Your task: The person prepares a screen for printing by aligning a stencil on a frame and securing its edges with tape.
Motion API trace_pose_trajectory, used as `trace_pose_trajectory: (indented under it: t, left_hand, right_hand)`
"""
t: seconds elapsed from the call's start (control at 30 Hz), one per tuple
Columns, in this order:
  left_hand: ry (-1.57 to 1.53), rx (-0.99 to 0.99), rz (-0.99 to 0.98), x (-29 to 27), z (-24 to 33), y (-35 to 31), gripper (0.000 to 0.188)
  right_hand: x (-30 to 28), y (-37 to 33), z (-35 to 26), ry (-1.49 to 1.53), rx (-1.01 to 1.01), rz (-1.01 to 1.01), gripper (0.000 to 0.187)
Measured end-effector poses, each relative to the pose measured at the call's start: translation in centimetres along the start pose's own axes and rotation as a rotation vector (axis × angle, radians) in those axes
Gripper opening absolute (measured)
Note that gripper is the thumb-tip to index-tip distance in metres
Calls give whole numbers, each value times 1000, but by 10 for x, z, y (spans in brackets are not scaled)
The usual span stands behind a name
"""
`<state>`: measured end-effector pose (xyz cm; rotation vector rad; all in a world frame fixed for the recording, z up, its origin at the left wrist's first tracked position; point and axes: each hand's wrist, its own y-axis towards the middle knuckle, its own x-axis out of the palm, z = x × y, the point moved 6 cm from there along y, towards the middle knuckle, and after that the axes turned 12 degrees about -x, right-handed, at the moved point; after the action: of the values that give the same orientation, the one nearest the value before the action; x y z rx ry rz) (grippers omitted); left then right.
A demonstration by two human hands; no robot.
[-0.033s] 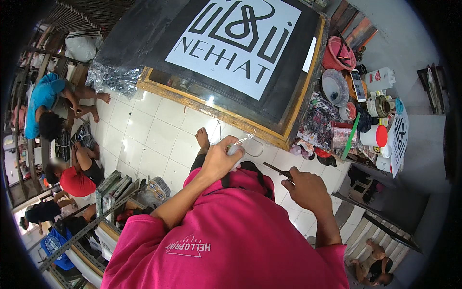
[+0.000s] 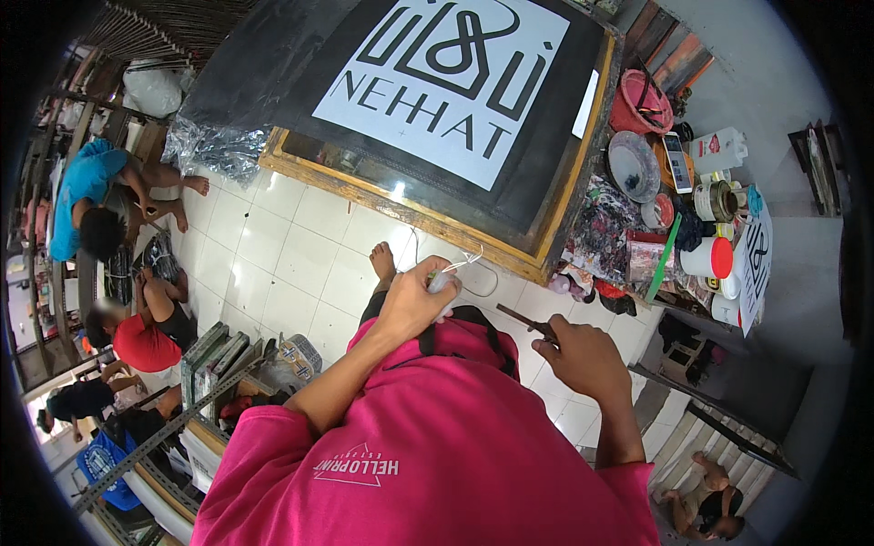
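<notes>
My left hand (image 2: 411, 298) is closed around a small pale grey piece (image 2: 442, 283) in front of my waist. White wires (image 2: 468, 259) with loose ends stick out above the fingers, and a thin white cable (image 2: 492, 281) loops beside them. What kind of piece it is, I cannot make out, as my fingers cover much of it. To the right, my right hand (image 2: 585, 360) grips dark scissors (image 2: 519, 318). Their blades point left toward the wires, apart from them, and the handles are mostly hidden in my palm.
A wood-framed glass-topped table (image 2: 410, 214) bearing a black sheet and a printed white sheet (image 2: 455, 109) stands ahead. Tubs, a phone (image 2: 676, 162) and a pink basket (image 2: 641, 102) crowd its right side. People sit at the left; a metal rack (image 2: 173, 428) is at lower left.
The scissors and my right hand have shifted very slightly to the left. At the far left, the person in blue has moved their head a little. My left hand keeps its hold.
</notes>
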<state>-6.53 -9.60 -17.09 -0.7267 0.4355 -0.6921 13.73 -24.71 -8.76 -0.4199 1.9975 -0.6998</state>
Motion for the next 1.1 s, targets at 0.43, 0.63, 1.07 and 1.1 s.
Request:
trace_pose_trajectory:
  t: [0.43, 0.63, 1.07, 1.1]
  left_hand:
    - [-414, 44, -14, -39, 10, 8, 19]
    - [-424, -9, 1, -27, 9, 21, 25]
    - [-261, -98, 52, -26, -13, 18, 45]
    - [-267, -84, 55, -25, -12, 16, 45]
  right_hand:
    - [-58, 95, -42, 387, -226, 594, 48]
    - [-60, 138, -60, 207, -247, 593, 55]
    - [-60, 159, -76, 70, -211, 500, 61]
    - [-60, 158, -77, 60, -232, 518, 58]
